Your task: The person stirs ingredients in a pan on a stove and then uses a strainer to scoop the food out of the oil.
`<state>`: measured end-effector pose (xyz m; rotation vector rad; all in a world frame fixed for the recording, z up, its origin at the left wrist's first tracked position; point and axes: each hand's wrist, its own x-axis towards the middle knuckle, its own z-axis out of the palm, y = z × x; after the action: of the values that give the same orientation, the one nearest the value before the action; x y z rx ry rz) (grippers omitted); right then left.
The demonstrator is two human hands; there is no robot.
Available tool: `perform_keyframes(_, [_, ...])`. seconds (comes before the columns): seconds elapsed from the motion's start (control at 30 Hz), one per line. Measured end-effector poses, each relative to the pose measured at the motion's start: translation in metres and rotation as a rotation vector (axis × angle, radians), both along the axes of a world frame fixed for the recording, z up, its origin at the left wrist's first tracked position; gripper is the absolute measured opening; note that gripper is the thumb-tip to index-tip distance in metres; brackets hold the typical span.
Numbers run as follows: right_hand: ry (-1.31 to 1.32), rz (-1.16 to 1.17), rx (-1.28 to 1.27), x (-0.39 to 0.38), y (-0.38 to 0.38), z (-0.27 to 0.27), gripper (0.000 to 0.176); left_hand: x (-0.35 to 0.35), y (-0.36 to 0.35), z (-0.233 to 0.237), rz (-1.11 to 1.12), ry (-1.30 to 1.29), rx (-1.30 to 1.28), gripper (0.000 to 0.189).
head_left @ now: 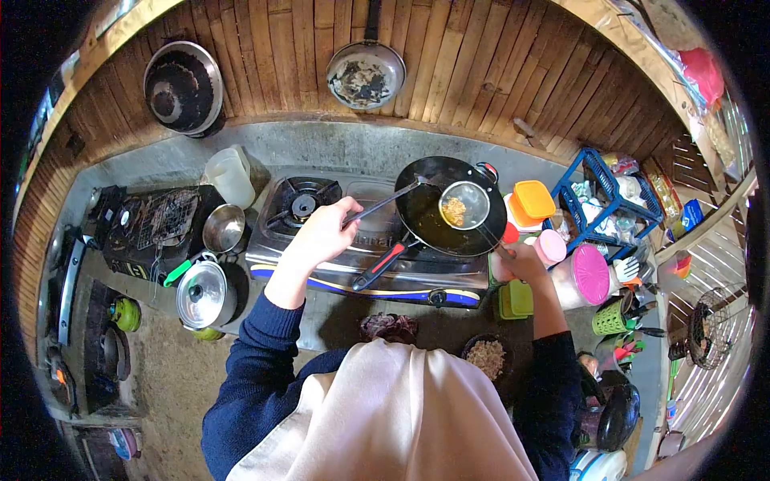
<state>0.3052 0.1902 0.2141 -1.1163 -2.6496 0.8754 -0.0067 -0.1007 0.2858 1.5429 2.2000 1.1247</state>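
A black wok (419, 228) with a red-and-black handle sits on the right burner of the gas stove (361, 276). My left hand (327, 231) is closed around the handle of a spatula (387, 203), whose far end dips into the wok near its back rim. In my right hand (525, 264) is the thin handle of a round mesh strainer (476, 199), held over the wok from the right. Golden-brown bits (453, 212) lie inside the strainer. Too small to make out is whether the strainer touches the oil below.
Left of the wok is a bare burner (304, 205). A lidded pot (202, 295) and a steel bowl (224, 228) stand further left. Plastic tubs (532, 200) and a blue rack (589, 204) crowd the right side. A bowl of pale crumbly food (486, 358) is near my body.
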Motion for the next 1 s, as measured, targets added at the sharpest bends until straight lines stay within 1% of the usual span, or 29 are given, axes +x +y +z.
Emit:
perform_keyframes(0.07, [0.195,0.127,-0.109,-0.002,0.000,-0.010,0.013,0.001,0.000,0.001,0.001,-0.002,-0.005,0.022])
perform_keyframes(0.1, [0.196,0.128,-0.109,-0.002,0.002,-0.013,0.013,0.001,0.000,0.001,-0.003,-0.003,0.000,0.022])
perform_keyframes(0.13, [0.100,0.120,-0.124,-0.006,-0.002,-0.008,0.011,0.001,0.000,0.001,-0.008,-0.005,0.005,0.022])
perform_keyframes(0.17, [0.005,0.113,-0.139,-0.008,-0.006,-0.004,0.017,0.001,0.000,0.001,-0.007,-0.006,0.004,0.022])
perform_keyframes(0.27, [0.013,0.183,-0.210,-0.010,-0.006,-0.008,0.021,0.000,0.000,0.000,-0.001,-0.017,-0.009,0.022])
perform_keyframes(0.4, [0.067,0.226,-0.289,-0.009,-0.011,-0.003,0.021,-0.002,-0.001,-0.001,0.009,-0.011,-0.021,0.022])
perform_keyframes(0.47, [0.074,0.175,-0.367,-0.010,-0.022,0.014,0.022,-0.004,0.001,-0.006,0.010,-0.014,-0.019,0.022])
perform_keyframes(0.5, [0.074,0.174,-0.365,-0.008,-0.022,0.013,0.022,-0.005,0.002,-0.010,0.005,-0.005,0.019,0.021])
perform_keyframes(0.57, [0.114,0.071,-0.399,-0.004,-0.027,0.011,0.026,-0.005,0.002,-0.012,-0.001,0.006,0.059,0.021])
perform_keyframes(0.6, [0.114,0.070,-0.398,-0.001,-0.030,0.011,0.026,-0.002,0.003,-0.013,0.038,-0.006,0.037,0.021])
perform_keyframes(0.63, [0.111,0.003,-0.421,0.000,-0.038,0.017,0.025,0.000,0.003,-0.013,0.076,-0.017,0.017,0.022])
perform_keyframes(0.67, [0.107,-0.064,-0.442,0.003,-0.042,0.021,0.025,0.001,0.004,-0.022,0.096,-0.025,0.047,0.022])
perform_keyframes(0.7, [0.109,-0.067,-0.434,0.009,-0.038,0.010,0.025,0.001,0.006,-0.032,0.096,-0.034,0.085,0.022])
perform_keyframes(0.73, [0.191,-0.083,-0.430,0.015,-0.030,-0.009,0.030,0.003,0.007,-0.038,0.101,-0.038,0.102,0.021])
perform_keyframes(0.77, [0.276,-0.099,-0.428,0.015,-0.030,-0.014,0.034,0.005,0.008,-0.039,0.106,-0.041,0.117,0.021])
perform_keyframes(0.8, [0.255,-0.130,-0.406,0.019,-0.028,-0.016,0.037,0.007,0.009,-0.038,0.101,-0.039,0.118,0.021])
perform_keyframes(0.87, [0.256,-0.161,-0.369,0.018,-0.041,0.008,0.036,0.014,0.012,-0.030,0.092,-0.090,0.071,0.022])
perform_keyframes(0.93, [0.259,-0.195,-0.329,0.020,-0.045,0.013,0.036,0.017,0.016,-0.030,0.090,-0.079,0.092,0.023])
perform_keyframes(1.0, [0.404,-0.233,-0.428,0.023,-0.043,0.009,0.035,0.016,0.023,-0.040,0.087,-0.070,0.156,0.023])
